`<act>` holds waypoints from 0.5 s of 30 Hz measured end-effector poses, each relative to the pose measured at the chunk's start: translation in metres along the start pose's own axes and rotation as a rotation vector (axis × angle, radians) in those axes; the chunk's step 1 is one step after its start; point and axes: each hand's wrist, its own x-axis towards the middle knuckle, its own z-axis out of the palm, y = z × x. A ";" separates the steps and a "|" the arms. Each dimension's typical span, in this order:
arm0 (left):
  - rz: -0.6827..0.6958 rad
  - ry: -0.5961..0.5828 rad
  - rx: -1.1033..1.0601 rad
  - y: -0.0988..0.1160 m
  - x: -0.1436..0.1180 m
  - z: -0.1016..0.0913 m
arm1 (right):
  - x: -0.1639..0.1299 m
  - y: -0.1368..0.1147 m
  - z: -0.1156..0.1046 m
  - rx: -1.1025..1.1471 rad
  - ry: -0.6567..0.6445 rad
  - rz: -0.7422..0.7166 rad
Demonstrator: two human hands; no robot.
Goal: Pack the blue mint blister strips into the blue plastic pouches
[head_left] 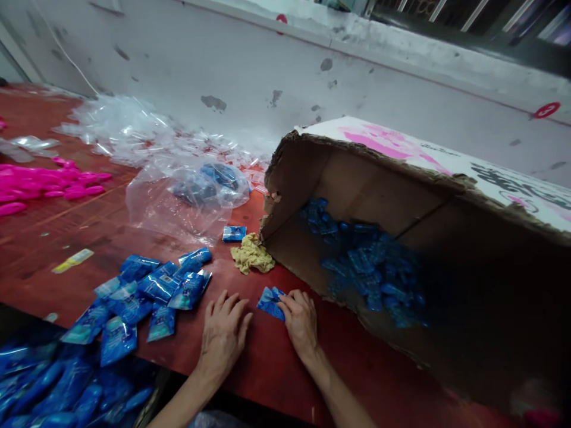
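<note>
My right hand (301, 321) pinches the edge of a small blue packet (270, 302) low over the red table, in front of the cardboard box. To its left my left hand (224, 327) rests palm down with the fingers spread, holding nothing. Beside the left hand lies a loose pile of blue packets (129, 302), some overlapping. Beyond the hands sit a crumpled yellow cloth (252, 254) and a single flat blue packet (234, 233).
An open cardboard box (303, 261) on its side holds many blue packets. Behind are a clear plastic bag (156, 202) with blue items and a heap of clear plastic pieces (120, 125). Pink pieces (40, 184) and a yellow cutter (74, 260) lie left. More blue packages (66, 386) fill the lower left.
</note>
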 end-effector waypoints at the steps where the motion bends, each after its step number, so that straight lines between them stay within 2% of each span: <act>1: -0.024 0.008 -0.063 0.002 -0.002 0.000 | -0.003 0.000 0.003 -0.005 0.016 0.012; 4: -0.172 -0.005 -0.383 0.014 -0.005 -0.003 | -0.003 -0.002 0.005 0.003 0.037 0.018; 8: -0.616 -0.157 -0.928 0.037 -0.002 -0.002 | -0.010 -0.008 -0.007 0.079 0.110 -0.013; 10: -0.764 -0.236 -1.090 0.045 0.002 0.003 | -0.019 -0.013 -0.014 0.159 0.149 -0.050; 13: -0.818 -0.253 -1.228 0.050 0.007 0.009 | -0.029 -0.019 -0.017 0.369 0.176 -0.047; 15: -0.822 -0.234 -1.306 0.051 0.008 0.010 | -0.030 -0.020 -0.013 0.638 0.189 0.091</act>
